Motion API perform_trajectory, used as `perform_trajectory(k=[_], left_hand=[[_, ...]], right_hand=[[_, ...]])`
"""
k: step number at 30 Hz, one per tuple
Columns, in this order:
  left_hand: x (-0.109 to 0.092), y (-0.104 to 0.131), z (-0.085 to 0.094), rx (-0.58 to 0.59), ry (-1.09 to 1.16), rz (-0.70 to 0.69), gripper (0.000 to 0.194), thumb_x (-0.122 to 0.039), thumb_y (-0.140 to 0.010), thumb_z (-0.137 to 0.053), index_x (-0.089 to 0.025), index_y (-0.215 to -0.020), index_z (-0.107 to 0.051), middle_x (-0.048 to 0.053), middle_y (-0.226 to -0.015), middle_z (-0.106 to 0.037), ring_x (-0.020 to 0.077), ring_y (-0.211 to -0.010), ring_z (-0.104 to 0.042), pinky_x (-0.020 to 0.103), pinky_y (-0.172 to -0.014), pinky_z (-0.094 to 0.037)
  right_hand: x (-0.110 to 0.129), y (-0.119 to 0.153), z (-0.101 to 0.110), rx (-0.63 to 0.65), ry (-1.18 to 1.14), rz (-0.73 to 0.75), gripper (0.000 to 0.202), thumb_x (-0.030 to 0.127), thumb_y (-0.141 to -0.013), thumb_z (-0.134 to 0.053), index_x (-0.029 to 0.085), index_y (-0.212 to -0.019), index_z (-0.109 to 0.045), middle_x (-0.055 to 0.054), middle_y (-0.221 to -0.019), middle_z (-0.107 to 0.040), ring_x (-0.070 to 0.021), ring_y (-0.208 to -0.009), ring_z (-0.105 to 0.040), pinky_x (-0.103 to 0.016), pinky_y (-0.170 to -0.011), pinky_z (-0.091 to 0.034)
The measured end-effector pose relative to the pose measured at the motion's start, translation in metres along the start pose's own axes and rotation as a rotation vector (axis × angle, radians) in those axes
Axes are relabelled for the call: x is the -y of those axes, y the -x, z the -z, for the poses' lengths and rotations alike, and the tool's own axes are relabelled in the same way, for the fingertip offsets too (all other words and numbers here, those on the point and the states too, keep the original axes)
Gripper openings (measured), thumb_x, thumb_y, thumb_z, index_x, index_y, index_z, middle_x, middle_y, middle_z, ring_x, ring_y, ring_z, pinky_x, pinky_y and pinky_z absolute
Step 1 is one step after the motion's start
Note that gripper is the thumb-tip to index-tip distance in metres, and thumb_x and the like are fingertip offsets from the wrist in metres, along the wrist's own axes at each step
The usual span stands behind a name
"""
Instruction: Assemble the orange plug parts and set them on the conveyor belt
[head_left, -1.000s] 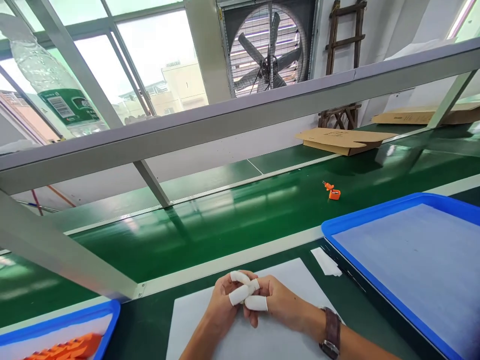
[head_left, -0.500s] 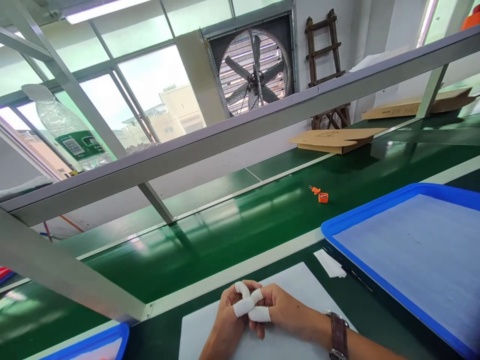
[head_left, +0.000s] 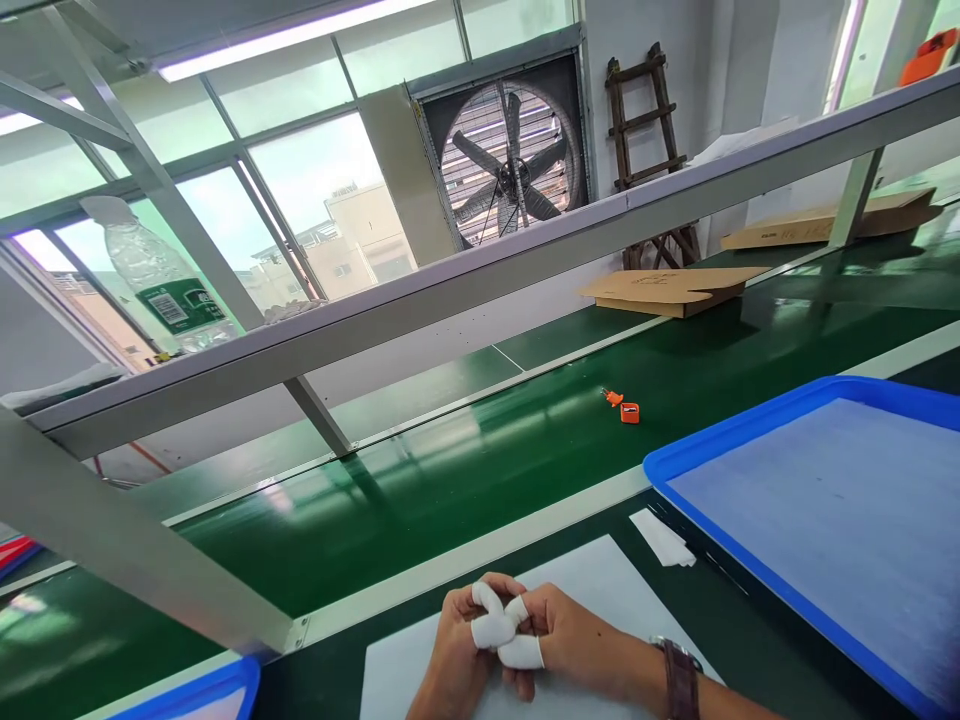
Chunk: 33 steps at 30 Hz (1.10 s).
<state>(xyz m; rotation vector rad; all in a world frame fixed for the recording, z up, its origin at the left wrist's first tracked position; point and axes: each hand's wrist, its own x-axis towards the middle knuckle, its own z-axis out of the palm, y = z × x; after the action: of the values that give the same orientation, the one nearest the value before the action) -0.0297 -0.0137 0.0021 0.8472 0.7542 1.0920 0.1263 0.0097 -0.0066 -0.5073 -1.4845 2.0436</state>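
My left hand (head_left: 463,640) and my right hand (head_left: 559,632) meet over a white sheet (head_left: 607,590) at the bottom centre. White covers wrap the thumb and index finger of each hand. The fingertips are pinched together and touch across the hands; whatever lies between them is hidden. A brown-strapped watch is on my right wrist.
A blue tray (head_left: 750,500) with a pale liner lies at right, beside white paper scraps (head_left: 662,537). Two small orange pieces (head_left: 629,413) rest on the green belt (head_left: 450,480). Another blue tray (head_left: 251,680) is at lower left. A shelf bar (head_left: 450,285) crosses above, holding a bottle (head_left: 165,280).
The view has shifted slightly, so the shelf and hands appear a little lower. The orange pieces have moved left along the belt. Both hands keep nearly the same pinched pose.
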Motion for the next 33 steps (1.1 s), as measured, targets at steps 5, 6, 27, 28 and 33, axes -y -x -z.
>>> perform_trajectory(k=[5,6,27,28,33], left_hand=[[0.002,-0.001,0.004,-0.031,-0.053,0.005,0.017,-0.019,-0.063,-0.077,-0.01,-0.076,-0.07,0.007,-0.06,-0.067,0.0123,-0.035,-0.055,0.021,-0.037,-0.042],[0.003,-0.001,0.005,-0.039,-0.066,0.006,0.021,-0.022,-0.065,-0.078,-0.01,-0.082,-0.072,0.007,-0.059,-0.067,0.0126,-0.035,-0.055,0.021,-0.038,-0.042],[0.011,-0.003,0.006,-0.118,-0.25,0.004,0.038,-0.046,-0.083,-0.073,-0.011,-0.096,-0.067,0.002,-0.048,-0.06,0.0134,-0.032,-0.053,0.021,-0.033,-0.039],[0.01,-0.003,0.006,-0.11,-0.245,0.013,0.04,-0.049,-0.086,-0.069,-0.011,-0.096,-0.067,0.002,-0.048,-0.06,0.0138,-0.032,-0.053,0.021,-0.033,-0.04],[0.003,-0.003,0.005,-0.119,-0.231,0.025,0.049,-0.06,-0.089,-0.058,-0.012,-0.096,-0.068,0.008,-0.069,-0.069,0.0149,-0.043,-0.059,0.022,-0.035,-0.041]], right_hand=[[0.004,0.001,-0.001,0.002,0.014,-0.004,0.018,0.03,-0.076,-0.072,0.012,-0.074,-0.073,-0.002,-0.066,-0.069,-0.0128,-0.06,-0.062,-0.029,-0.075,-0.051],[0.004,0.001,-0.001,0.001,0.016,0.001,0.018,0.029,-0.077,-0.071,0.012,-0.073,-0.073,-0.002,-0.065,-0.068,-0.0128,-0.059,-0.062,-0.029,-0.075,-0.051],[-0.013,-0.008,-0.001,-0.073,0.104,0.023,0.028,0.039,-0.084,-0.069,0.012,-0.077,-0.069,-0.002,-0.067,-0.067,-0.0114,-0.056,-0.061,-0.026,-0.062,-0.051],[-0.013,-0.007,-0.001,-0.077,0.116,0.025,0.027,0.038,-0.085,-0.069,0.012,-0.076,-0.069,-0.002,-0.068,-0.067,-0.0115,-0.056,-0.061,-0.026,-0.062,-0.051],[-0.012,-0.002,-0.004,-0.064,0.246,0.088,0.013,0.024,-0.087,-0.061,0.015,-0.079,-0.068,0.001,-0.069,-0.064,-0.0118,-0.06,-0.061,-0.026,-0.066,-0.052]])
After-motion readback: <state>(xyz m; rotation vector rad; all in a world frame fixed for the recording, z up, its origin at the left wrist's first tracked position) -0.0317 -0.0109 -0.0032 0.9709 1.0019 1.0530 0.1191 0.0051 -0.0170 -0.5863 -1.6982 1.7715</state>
